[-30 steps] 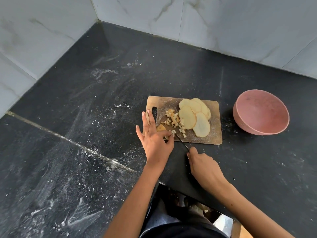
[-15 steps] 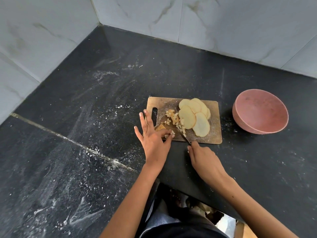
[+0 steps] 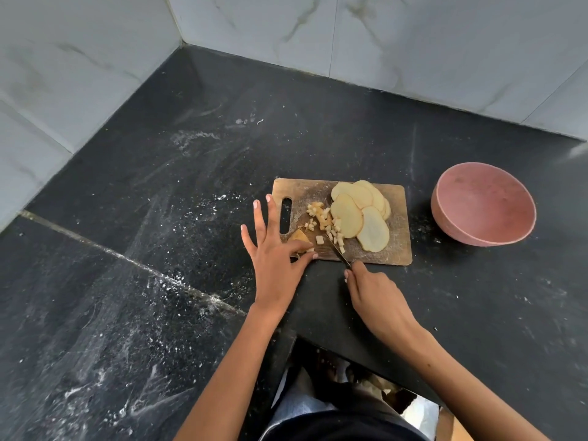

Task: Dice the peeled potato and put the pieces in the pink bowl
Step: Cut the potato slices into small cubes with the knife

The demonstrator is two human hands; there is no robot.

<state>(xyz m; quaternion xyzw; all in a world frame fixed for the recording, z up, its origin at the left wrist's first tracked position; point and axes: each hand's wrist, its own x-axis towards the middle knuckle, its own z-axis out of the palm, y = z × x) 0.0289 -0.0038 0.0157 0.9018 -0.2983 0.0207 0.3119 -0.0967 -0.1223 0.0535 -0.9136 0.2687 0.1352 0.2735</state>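
A small wooden cutting board (image 3: pixel 394 249) lies on the black counter. On it are several pale potato slices (image 3: pixel 359 211) fanned to the right and a scatter of small diced pieces (image 3: pixel 324 219) in the middle. My left hand (image 3: pixel 276 249) rests at the board's left end, fingers spread, thumb and forefinger pinning a small potato piece (image 3: pixel 298 235). My right hand (image 3: pixel 372 288) grips a knife (image 3: pixel 337 249) whose blade angles up into the diced pieces. The pink bowl (image 3: pixel 483 203) stands to the right of the board and looks empty.
The counter (image 3: pixel 159 281) is dark stone with white dust and a seam running diagonally at the left. Pale tiled walls meet in a corner behind. The counter's front edge is just below my hands, with my lap beneath it.
My right hand has moved forward, bringing the knife blade further onto the board among the diced pieces. My left hand has stayed on the small potato piece.
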